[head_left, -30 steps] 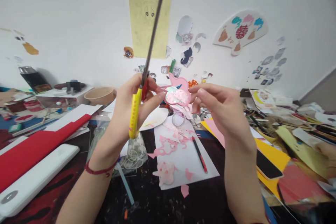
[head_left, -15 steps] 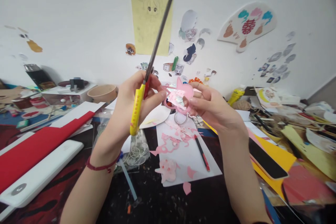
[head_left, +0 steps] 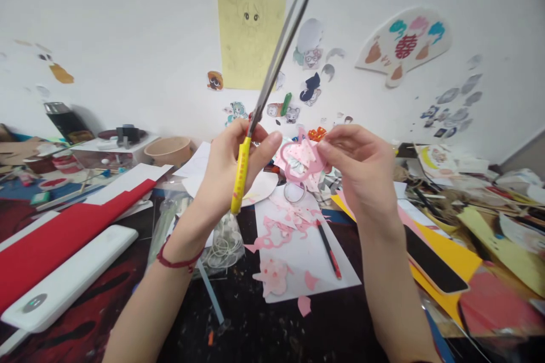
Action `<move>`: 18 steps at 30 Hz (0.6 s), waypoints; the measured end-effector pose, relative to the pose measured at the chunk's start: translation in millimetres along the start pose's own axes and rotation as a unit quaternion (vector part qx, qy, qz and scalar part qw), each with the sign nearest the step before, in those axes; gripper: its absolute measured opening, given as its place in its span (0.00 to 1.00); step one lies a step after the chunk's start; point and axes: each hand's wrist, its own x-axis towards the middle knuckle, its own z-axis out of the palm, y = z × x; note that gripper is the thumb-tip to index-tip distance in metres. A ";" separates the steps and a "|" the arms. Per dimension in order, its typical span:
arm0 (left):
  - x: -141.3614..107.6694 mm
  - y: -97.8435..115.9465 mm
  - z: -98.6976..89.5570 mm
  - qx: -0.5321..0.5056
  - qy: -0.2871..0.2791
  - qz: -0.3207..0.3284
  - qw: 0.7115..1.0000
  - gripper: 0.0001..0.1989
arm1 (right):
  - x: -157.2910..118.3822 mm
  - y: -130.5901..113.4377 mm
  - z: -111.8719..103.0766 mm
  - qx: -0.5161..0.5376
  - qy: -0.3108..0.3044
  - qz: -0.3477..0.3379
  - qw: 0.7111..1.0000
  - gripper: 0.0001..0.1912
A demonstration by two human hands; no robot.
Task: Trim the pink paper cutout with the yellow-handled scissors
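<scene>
My left hand [head_left: 227, 161] is closed around a pair of scissors [head_left: 241, 173] with yellow handles. Their long blades point up and to the right, slightly parted. My right hand [head_left: 368, 167] pinches the right edge of a pink paper cutout [head_left: 314, 164], a looping outline with a hole in the middle. My left thumb is near the cutout's left side, apart from it. Below, a white sheet [head_left: 306, 286] on the dark table bears pink paper scraps [head_left: 275, 235], a pink animal-shaped piece [head_left: 272, 276] and a black-and-red pen [head_left: 328, 249].
To the left lie a white oblong device [head_left: 72, 278] and red card [head_left: 80, 227]. A phone [head_left: 436, 261] rests on yellow paper [head_left: 462, 258] at right, beside a cluttered pile. A roll of clear tape [head_left: 294, 193] stands behind the sheet. Drawings and cutouts hang on the wall.
My left hand has drawn back from the pink cutout. The scissors lean further right, and two separate blades now show. My right hand still holds the cutout, which faces me more openly.
</scene>
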 end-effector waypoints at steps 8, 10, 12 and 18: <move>-10.0 -9.5 22.8 -0.137 -0.067 -0.069 0.986 0.15 | -3.9 8.9 14.3 0.055 0.116 -0.053 0.990 0.10; -9.9 -11.9 23.8 -0.135 -0.029 -0.057 0.989 0.13 | -7.0 7.8 19.3 0.073 0.111 -0.039 0.990 0.11; -7.5 -14.1 21.8 -0.132 0.011 -0.031 0.991 0.13 | -9.1 5.4 22.0 0.073 0.090 -0.008 0.993 0.11; -0.1 -15.9 11.3 -0.094 0.054 0.002 0.994 0.14 | -5.7 -1.5 15.4 0.052 -0.010 0.065 0.996 0.20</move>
